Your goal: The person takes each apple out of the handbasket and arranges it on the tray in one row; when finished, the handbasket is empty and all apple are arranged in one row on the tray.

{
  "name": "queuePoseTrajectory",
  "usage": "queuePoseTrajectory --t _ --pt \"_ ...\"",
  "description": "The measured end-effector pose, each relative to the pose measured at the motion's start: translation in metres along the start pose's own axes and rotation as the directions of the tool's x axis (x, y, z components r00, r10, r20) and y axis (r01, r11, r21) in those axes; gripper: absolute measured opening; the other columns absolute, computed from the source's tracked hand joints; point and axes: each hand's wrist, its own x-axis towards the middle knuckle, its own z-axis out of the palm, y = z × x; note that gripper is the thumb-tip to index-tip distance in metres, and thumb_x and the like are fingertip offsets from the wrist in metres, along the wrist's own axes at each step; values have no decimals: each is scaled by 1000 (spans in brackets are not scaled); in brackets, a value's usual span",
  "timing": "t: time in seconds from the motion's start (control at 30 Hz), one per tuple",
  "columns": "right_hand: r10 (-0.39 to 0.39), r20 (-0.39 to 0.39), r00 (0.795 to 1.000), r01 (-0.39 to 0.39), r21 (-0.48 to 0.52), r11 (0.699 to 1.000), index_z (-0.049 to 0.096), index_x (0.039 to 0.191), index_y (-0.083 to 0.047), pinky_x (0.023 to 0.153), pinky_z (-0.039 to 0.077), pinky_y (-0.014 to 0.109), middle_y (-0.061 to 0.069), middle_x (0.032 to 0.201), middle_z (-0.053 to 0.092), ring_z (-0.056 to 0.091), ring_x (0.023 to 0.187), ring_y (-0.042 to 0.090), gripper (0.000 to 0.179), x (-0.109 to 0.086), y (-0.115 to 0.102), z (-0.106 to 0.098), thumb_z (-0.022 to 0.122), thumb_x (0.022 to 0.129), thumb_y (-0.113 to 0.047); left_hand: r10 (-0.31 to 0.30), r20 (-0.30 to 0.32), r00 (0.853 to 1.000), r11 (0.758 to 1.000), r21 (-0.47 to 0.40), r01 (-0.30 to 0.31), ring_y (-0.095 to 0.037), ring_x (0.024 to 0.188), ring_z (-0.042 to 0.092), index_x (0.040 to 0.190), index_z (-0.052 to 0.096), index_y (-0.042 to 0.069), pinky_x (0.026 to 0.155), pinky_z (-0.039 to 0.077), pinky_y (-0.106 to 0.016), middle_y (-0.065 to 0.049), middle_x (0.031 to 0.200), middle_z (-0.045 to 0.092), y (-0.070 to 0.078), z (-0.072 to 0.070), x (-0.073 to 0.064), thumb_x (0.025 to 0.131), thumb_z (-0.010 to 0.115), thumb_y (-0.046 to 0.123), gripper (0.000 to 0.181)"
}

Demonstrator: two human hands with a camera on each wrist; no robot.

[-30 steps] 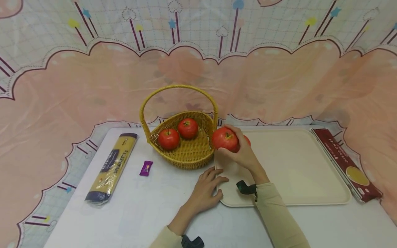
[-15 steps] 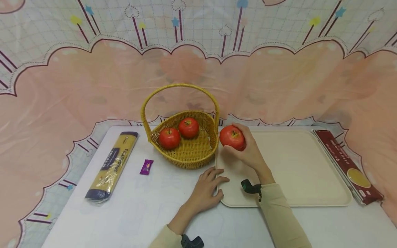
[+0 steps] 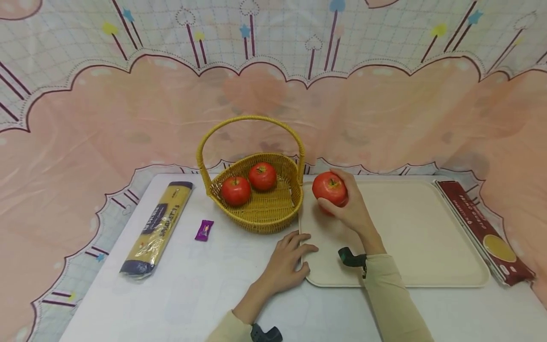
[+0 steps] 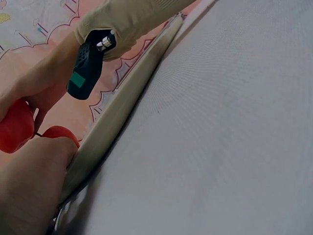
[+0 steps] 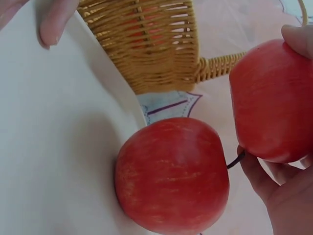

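Note:
My right hand [image 3: 353, 205] grips a red apple [image 3: 329, 186] from its right side, thumb in front and fingers behind, above the left part of a cream tray [image 3: 423, 232]. Beneath it a second apple [image 5: 171, 176] sits on the tray, seen in the right wrist view; in the head view the held one nearly covers it. My left hand [image 3: 285, 263] rests at the tray's left rim, fingers spread over the edge. Just left of the held apple stands a yellow wicker basket [image 3: 267, 224] with a tall handle, containing an apple [image 3: 236, 191] and another apple [image 3: 262, 176].
A yellow spaghetti packet [image 3: 158, 228] lies at the table's left, with a small purple wrapped sweet [image 3: 204, 230] between it and the basket. Along the tray's right edge lies a dark red spaghetti packet [image 3: 483, 230]. A patterned cloth [image 3: 384, 123] hangs behind the table.
My right hand has carried its apple rightward, from beside the basket's rim to farther over the tray. The lower apple, partly visible behind the hand before, is now mostly covered. My left hand stays put.

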Motion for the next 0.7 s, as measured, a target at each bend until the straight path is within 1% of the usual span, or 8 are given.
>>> queuePoseTrajectory --t 0.2,0.37,0.47,0.6,0.7 --pt "25 -5 1000 -25 12 1000 37 141 -29 99 41 58 4 142 40 42 126 28 76 0 1 -5 76 77 -24 -12 11 1000 1000 -5 13 -25 137 33 118 60 29 104 34 -46 2 140 46 1 -1 1 82 54 20 38" --pt "33 -13 999 -33 22 999 37 140 -34 100 40 58 0 144 39 41 129 26 75 1 1 -7 76 77 -24 -2 -2 1000 1000 3 2 -26 136 34 117 60 29 103 35 -46 1 139 47 1 -1 1 81 54 20 37" --pt "31 -17 999 -30 29 999 37 140 -36 101 40 57 -1 143 39 40 129 25 75 1 2 -8 76 77 -24 -5 2 1000 1000 5 5 -26 137 34 117 60 29 104 35 -45 2 139 47 1 -1 1 81 54 21 37" --pt "41 -22 999 -40 36 999 37 140 -34 101 39 57 0 142 40 40 129 25 75 1 4 -10 76 77 -20 -6 3 1000 1000 10 6 -25 137 34 117 60 30 104 34 -45 2 139 47 1 -1 1 82 53 21 37" --pt "64 -23 998 -63 38 997 36 141 -29 101 40 57 1 143 40 39 130 26 76 1 4 -13 76 77 -17 -4 1 1000 1000 9 4 -25 137 34 117 60 29 104 35 -46 2 139 47 1 -1 1 82 53 21 37"
